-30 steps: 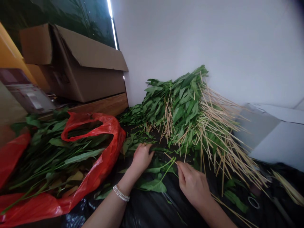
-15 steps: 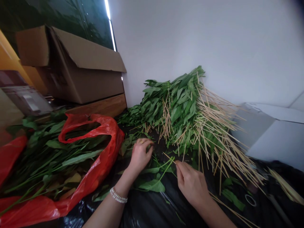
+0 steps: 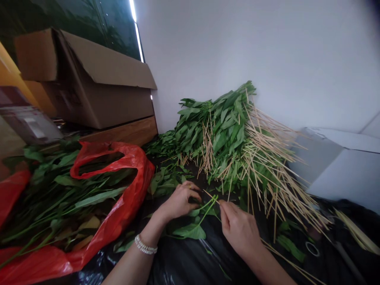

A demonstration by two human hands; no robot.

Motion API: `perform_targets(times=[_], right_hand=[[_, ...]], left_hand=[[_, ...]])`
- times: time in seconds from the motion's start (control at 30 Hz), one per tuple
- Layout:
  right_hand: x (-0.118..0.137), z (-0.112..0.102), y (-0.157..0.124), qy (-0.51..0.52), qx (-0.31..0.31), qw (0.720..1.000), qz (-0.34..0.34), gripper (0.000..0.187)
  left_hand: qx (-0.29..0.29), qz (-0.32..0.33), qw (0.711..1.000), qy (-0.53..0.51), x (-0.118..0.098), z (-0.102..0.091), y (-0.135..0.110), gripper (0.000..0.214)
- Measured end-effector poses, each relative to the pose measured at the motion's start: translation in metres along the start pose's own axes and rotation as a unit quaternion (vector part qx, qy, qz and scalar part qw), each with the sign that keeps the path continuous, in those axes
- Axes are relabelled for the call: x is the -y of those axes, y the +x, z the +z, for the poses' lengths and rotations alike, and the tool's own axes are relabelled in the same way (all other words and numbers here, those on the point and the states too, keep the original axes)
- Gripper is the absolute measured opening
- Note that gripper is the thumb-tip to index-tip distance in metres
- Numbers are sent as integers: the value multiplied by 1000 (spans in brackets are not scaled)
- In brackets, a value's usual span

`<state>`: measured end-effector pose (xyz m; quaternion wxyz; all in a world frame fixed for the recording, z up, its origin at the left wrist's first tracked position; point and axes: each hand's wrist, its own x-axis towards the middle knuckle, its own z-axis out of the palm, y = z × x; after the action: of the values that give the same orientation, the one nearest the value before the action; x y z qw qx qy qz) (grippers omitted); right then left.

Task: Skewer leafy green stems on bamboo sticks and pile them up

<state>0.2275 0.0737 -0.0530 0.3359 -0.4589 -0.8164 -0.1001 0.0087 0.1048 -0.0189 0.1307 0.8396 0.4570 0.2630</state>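
Note:
My right hand [image 3: 240,226] pinches a thin wooden skewer [image 3: 208,193], whose tip points up and left. Green leaf stems [image 3: 211,205] cross the skewer just beyond my fingertips. Their broad green leaves [image 3: 190,231] hang down to the left over black plastic. My left hand [image 3: 181,201], with a white beaded bracelet at the wrist, is by the upper leaves. Its fingers curl inward against the thumb. Whatever lies between those fingertips is hidden.
A red plastic bag [image 3: 142,170] of long leafy stems lies open at left. Behind it stands a cardboard box [image 3: 118,101]. Bundled leaves [image 3: 225,118] with many skewers [image 3: 285,186] lean against the wall. A white box [image 3: 341,166] and a tape ring [image 3: 312,248] are at right.
My left hand has come down and to the right, and its fingers are now curled beside the leaves. My right hand stays in place with the skewer.

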Motion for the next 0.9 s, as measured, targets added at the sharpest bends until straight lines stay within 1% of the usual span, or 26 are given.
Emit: perform_targets(times=[0.03, 0.07, 0.13, 0.17, 0.2, 0.23, 0.27, 0.37, 0.43, 0.5, 0.63, 0.73, 0.9], right_hand=[[0, 0, 0, 0, -2, 1000, 0, 26], [0, -1, 0, -1, -5, 1000, 1, 26], [0, -1, 1, -1, -7, 1000, 2, 26], [0, -1, 1, 1, -7, 1000, 3, 26], [0, -1, 1, 3, -5, 1000, 3, 26], [0, -1, 1, 5, -5, 1000, 3, 26], [0, -1, 1, 6, -5, 1000, 2, 26], [0, 0, 1, 5, -8, 1000, 2, 26], [0, 0, 0, 4, -8, 1000, 3, 26], [0, 0, 0, 7, -6, 1000, 5, 26], [0, 0, 0, 12, -4, 1000, 6, 26], [0, 0, 1, 12, -6, 1000, 6, 26], [0, 0, 1, 9, -7, 1000, 5, 26]], left_hand=[[-41, -6, 999, -8, 0, -1, 1, 11], [-95, -15, 995, -18, 1, -2, 3, 9], [-212, -40, 975, -58, 2, -5, 5, 10], [-258, -58, 960, -91, 2, -6, 6, 12], [-285, -80, 945, -135, 1, -7, 7, 15], [-294, -103, 932, -187, 1, -7, 8, 18], [-285, -126, 919, -243, -1, -7, 8, 22], [-212, -165, 882, -386, -5, -3, 9, 31], [-188, -172, 863, -436, -8, 0, 9, 32], [-187, -178, 851, -458, -9, 2, 10, 31], [-189, -181, 841, -474, -7, 4, 10, 32], [-177, -175, 835, -491, -6, 4, 9, 32], [-156, -159, 842, -491, -6, 5, 8, 32]])
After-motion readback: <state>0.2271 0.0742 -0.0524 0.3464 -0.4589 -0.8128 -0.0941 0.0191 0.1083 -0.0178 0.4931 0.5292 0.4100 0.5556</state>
